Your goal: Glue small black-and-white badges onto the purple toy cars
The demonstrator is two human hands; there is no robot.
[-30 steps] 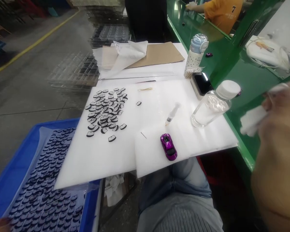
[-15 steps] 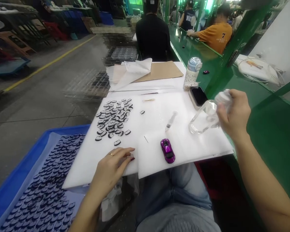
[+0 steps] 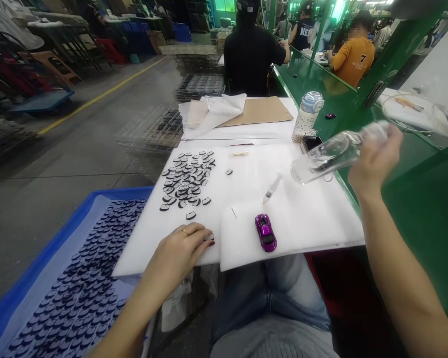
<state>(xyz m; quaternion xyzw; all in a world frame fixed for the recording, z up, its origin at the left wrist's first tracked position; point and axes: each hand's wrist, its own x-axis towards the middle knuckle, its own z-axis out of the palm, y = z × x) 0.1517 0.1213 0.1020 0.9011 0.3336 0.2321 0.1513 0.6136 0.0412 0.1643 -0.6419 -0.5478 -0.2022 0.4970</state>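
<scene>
My right hand (image 3: 375, 161) is wrapped round the whitish top of a clear bottle (image 3: 321, 158), which tilts nearly sideways above the right of the white foam-covered table (image 3: 313, 214). My left hand (image 3: 181, 248) rests at the table's front, thumb and fingers pinched on a small pale piece (image 3: 210, 237), mostly hidden by the fingertips. A purple toy car (image 3: 266, 232) stands to the right of that hand. Behind the car lies a syringe (image 3: 272, 189); a thin needle-like stick (image 3: 234, 213) lies to the car's left. Many small dark-edged pieces (image 3: 188, 179) are spread on the left side.
A blue tray (image 3: 80, 211) full of dark curved pieces stands low at left. Behind the work area are cardboard (image 3: 269, 109), a drinking bottle (image 3: 308, 112) and a phone (image 3: 312, 143), partly covered. A green bench (image 3: 403, 169) runs along the right. Co-workers sit ahead.
My right hand has raised the clear bottle and tipped it closer to level. The left hand's fingers have drawn closer together round the small piece. The whole view has shifted slightly.
</scene>
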